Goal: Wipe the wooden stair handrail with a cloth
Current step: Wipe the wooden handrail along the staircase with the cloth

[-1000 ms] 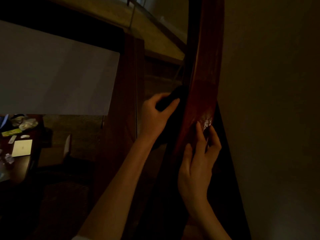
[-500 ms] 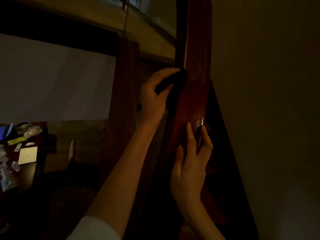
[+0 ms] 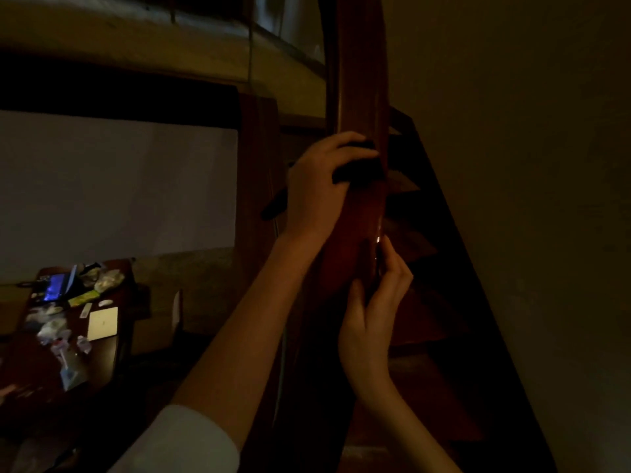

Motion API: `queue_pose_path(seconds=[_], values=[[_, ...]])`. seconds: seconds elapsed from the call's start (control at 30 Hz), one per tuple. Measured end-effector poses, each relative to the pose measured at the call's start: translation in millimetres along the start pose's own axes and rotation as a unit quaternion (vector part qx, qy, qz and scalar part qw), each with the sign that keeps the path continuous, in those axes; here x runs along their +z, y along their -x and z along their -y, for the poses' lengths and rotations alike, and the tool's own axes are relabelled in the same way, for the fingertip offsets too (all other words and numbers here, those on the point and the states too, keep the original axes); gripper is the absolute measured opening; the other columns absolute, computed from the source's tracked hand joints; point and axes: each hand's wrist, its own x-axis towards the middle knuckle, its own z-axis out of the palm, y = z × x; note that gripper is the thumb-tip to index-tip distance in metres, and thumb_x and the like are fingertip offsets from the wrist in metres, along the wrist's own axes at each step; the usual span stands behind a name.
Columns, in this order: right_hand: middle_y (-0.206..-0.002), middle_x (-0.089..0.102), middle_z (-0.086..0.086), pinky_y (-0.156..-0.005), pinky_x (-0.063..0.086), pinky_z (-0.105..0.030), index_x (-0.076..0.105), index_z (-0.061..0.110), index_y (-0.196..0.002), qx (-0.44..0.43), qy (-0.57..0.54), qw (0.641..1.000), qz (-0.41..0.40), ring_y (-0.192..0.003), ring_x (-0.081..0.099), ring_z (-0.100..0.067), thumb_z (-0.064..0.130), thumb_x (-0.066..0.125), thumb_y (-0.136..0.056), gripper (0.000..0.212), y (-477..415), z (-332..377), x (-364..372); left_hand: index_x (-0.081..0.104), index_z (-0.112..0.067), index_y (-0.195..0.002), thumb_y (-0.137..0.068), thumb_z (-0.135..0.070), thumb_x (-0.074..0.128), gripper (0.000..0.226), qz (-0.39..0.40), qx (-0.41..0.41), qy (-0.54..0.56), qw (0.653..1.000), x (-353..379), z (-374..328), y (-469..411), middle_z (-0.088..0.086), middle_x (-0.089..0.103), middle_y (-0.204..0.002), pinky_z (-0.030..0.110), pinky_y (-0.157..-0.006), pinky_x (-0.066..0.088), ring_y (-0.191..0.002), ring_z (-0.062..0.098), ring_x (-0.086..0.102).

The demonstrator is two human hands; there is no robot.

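Observation:
A reddish-brown wooden handrail [image 3: 358,80] runs up the middle of the dim view. My left hand [image 3: 317,186] grips a dark cloth [image 3: 358,169] and wraps it round the rail from the left; a tail of the cloth hangs out below the hand. Lower on the rail, my right hand [image 3: 372,312] rests against its right edge with thumb and fingers pinching something small and shiny [image 3: 378,238]; I cannot tell what it is.
A plain wall [image 3: 512,165] stands close on the right, with dark stair steps [image 3: 420,302] below it. A second wooden post [image 3: 257,165] rises left of the rail. Far below at the left, a table [image 3: 112,353] holds several small items.
My left hand has slid the cloth up the rail and further round onto its front face. My right hand has stayed low at the rail's right edge. The view has shifted rightward.

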Motion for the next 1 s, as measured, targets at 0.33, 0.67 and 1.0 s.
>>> queue_pose_path(seconds=[0.33,0.67,1.0], values=[[-0.136,0.036,0.014,-0.106,0.045,-0.041,0.054,0.032,-0.128,0.050,-0.189,0.978,0.078,-0.128,0.047,-0.013,0.017,0.045,-0.096,0.037,18,-7,-29,0.073,-0.026,-0.106,-0.080,-0.002,0.071,0.035,0.104,-0.097,0.010,0.990,-46,-38,142,-0.013,0.065,-0.122,0.013,-0.099,0.041,-0.116,0.000,0.058],[-0.131,0.053,0.033,-0.088,0.045,-0.009,0.047,0.067,-0.122,0.163,-0.380,0.910,0.031,-0.122,0.052,0.006,0.064,0.052,-0.087,0.036,-10,4,-63,0.044,-0.030,-0.143,-0.101,-0.021,0.049,0.044,0.201,-0.063,-0.007,0.977,20,-93,115,-0.013,0.013,-0.162,0.027,-0.122,0.007,-0.150,0.006,0.003],[-0.102,0.067,0.020,-0.061,0.054,-0.016,0.064,0.042,-0.100,0.225,-0.358,0.904,0.069,-0.088,0.069,-0.003,0.024,0.069,-0.088,0.022,-107,-77,-51,0.018,-0.015,-0.153,-0.102,-0.036,0.032,0.057,0.065,-0.052,-0.290,0.953,57,-44,60,0.002,0.007,-0.163,0.027,-0.123,0.004,-0.151,0.016,0.001]])
